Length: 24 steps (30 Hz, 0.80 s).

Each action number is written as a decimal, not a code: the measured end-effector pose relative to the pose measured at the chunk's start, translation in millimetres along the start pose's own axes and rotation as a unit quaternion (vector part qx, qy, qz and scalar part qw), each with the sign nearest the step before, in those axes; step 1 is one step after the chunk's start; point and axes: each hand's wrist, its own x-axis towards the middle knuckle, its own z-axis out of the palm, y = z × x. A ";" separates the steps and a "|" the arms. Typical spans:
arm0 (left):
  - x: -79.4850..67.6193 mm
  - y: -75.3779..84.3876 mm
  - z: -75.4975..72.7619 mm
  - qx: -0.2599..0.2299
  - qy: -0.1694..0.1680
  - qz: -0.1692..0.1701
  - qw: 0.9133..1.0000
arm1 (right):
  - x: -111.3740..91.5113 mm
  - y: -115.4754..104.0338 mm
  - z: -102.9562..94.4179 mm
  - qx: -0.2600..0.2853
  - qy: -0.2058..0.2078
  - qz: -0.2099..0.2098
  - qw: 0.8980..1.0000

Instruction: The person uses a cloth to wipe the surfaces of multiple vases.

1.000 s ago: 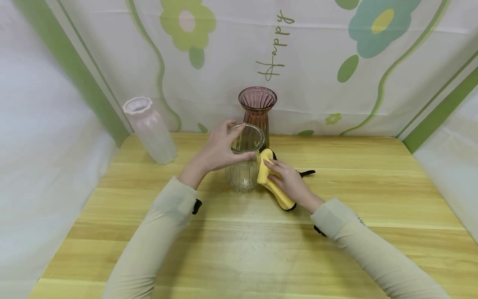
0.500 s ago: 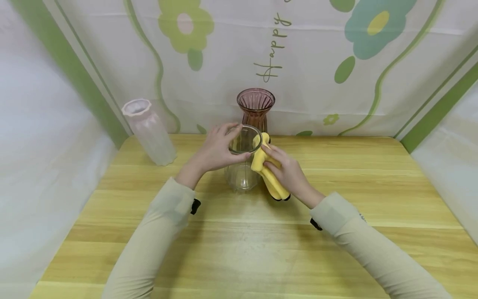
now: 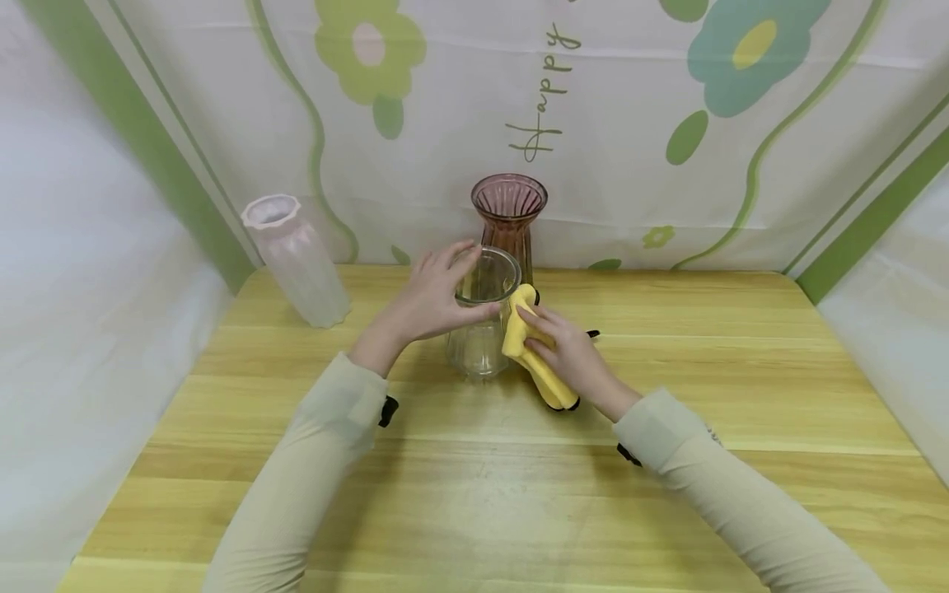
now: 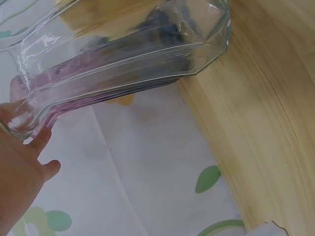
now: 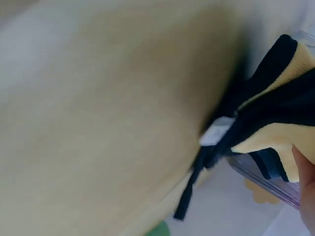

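A clear ribbed glass vase (image 3: 478,350) stands upright mid-table. My left hand (image 3: 428,298) holds it at the rim, thumb on the near side and fingers on the far side. In the left wrist view the same vase (image 4: 133,61) fills the top, with part of the left hand (image 4: 17,172) at its neck. My right hand (image 3: 569,352) grips a folded yellow cloth (image 3: 547,380) with black edging against the vase's right side. Black trim, a strap and a white tag on the cloth (image 5: 268,140) show in the right wrist view.
Just behind the clear vase stands a purple-to-amber glass vase (image 3: 510,226). A frosted pink-white vase (image 3: 304,268) is at the table's back left. The wooden table (image 3: 474,511) meets a flower-printed curtain (image 3: 608,148) at the back.
My right hand first slid the cloth up the vase's right side towards the rim, then moved it slightly back down. The left hand and the vase have stayed nearly in place.
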 end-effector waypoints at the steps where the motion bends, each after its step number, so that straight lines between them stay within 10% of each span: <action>1: 0.0 0.7 0.1 -0.004 0.002 -0.004 1.000 | -1.9 1.9 1.0 -0.006 -0.008 0.003 1.000; 10: -0.7 5.5 1.2 -0.026 0.017 -0.026 0.999 | -12.9 14.0 5.2 -0.037 -0.042 0.009 0.998; 24: -0.3 5.8 -7.5 -0.012 -0.018 -0.007 1.000 | 13.6 -14.1 -12.1 0.034 0.074 -0.032 0.996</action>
